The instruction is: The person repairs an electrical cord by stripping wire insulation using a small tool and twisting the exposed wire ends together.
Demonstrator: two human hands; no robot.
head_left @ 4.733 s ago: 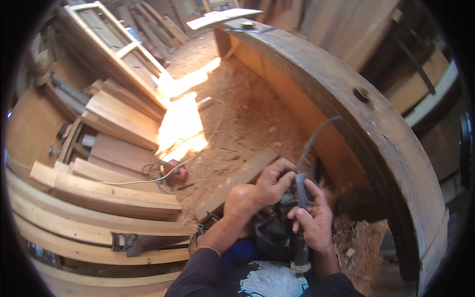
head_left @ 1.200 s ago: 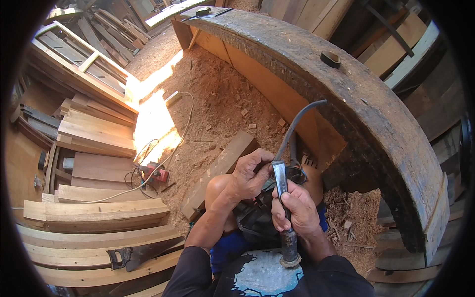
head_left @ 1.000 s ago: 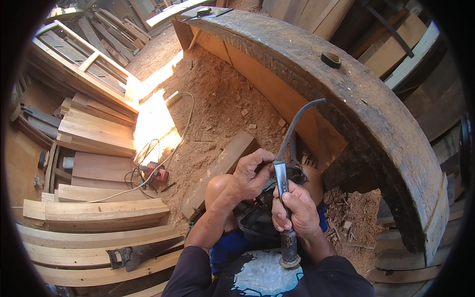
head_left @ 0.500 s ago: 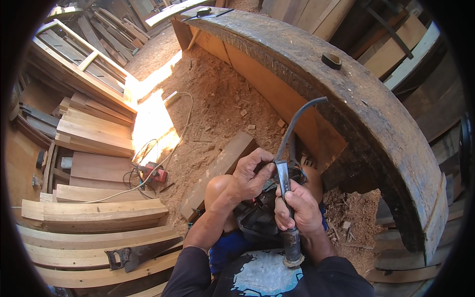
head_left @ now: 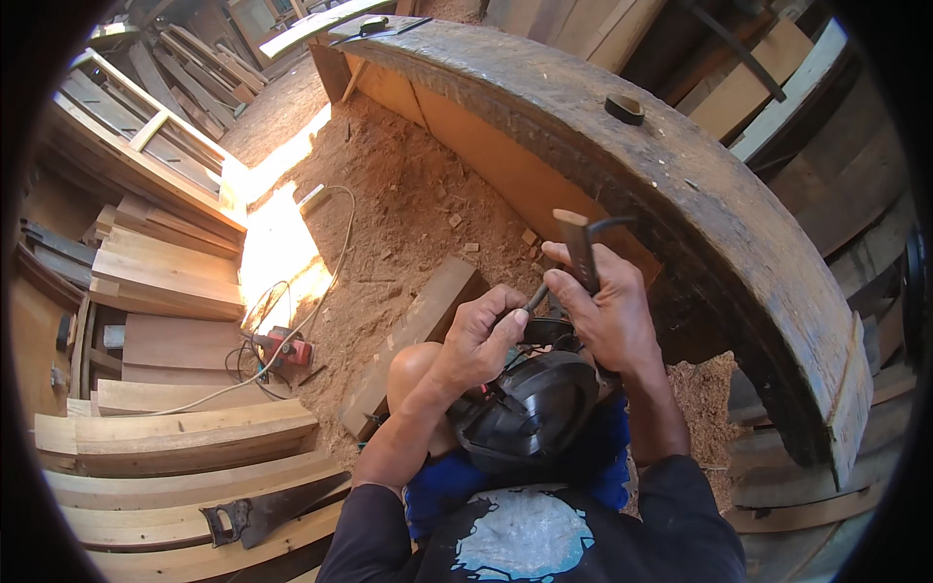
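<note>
Between the thumb and fingers of my left hand [head_left: 481,340] is a thick grey cable [head_left: 537,295]. Its free end bends out past my right hand [head_left: 614,309]. My right hand is closed round a dark, chisel-like tool [head_left: 583,255] whose flat brown end points up. The tool's lower part is hidden by the hand, and it crosses close to the cable; I cannot tell if they touch. Below both hands, over my lap, lies a power tool with a round black guard [head_left: 535,413], which looks like a circular saw.
A curved, worn workbench [head_left: 680,160] arcs along the right, with a dark roll [head_left: 624,109] on top. A timber beam [head_left: 413,340] lies by my knee on sawdust. To the left are stacked boards [head_left: 185,432], a handsaw [head_left: 255,518] and a red power tool [head_left: 289,350] with its cord.
My right hand has risen and turned; the tool's flat brown end now points up where a steel blade did. The black guard on my lap has come into view. My left hand still pinches the cable.
</note>
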